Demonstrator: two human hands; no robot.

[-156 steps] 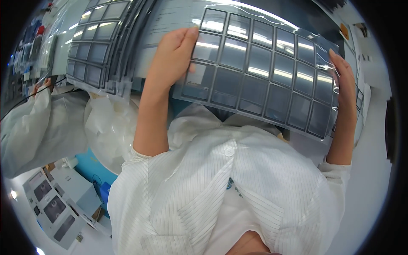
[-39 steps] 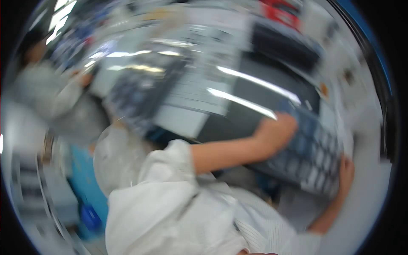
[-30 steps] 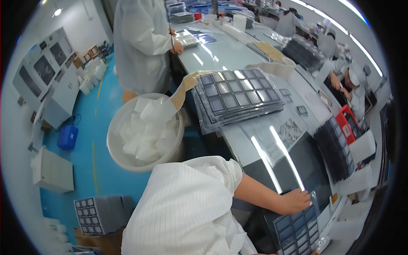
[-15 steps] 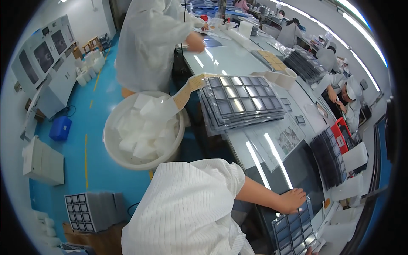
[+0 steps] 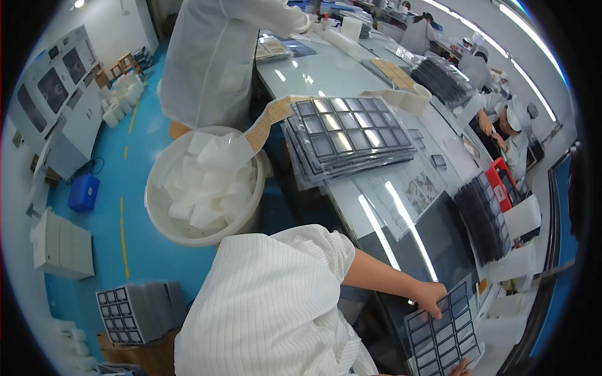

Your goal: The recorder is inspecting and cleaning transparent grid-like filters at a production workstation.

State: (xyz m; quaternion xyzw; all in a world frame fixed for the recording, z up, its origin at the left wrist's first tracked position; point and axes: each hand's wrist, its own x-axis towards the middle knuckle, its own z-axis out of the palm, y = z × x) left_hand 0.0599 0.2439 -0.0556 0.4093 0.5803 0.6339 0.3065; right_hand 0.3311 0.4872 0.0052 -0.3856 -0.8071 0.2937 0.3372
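Observation:
A clear sheet-like tray (image 5: pixel 441 335) with a grid of dark-framed rectangular cells is tilted up at the lower right. My left hand (image 5: pixel 431 299) is closed on its far left edge, thumb over the face. Only some fingers of my right hand (image 5: pixel 461 368) show at the picture's lower edge. They are closed on the tray's near edge. The dark, shiny table top (image 5: pixel 433 241) shows beyond the tray. My left forearm reaches across from a white striped sleeve (image 5: pixel 263 307).
A stack of similar trays (image 5: pixel 351 135) lies farther up the table. More trays (image 5: pixel 483 216) stand stacked at the right by a red bin (image 5: pixel 500 185). A white tub (image 5: pixel 153 194) of white sheet scraps stands at the left. Co-workers (image 5: pixel 210 62) work along the tables.
My left hand has gone from lying spread over the tray's far edge to gripping that edge. The tray has tilted up. More of my right hand's fingers show at the near edge.

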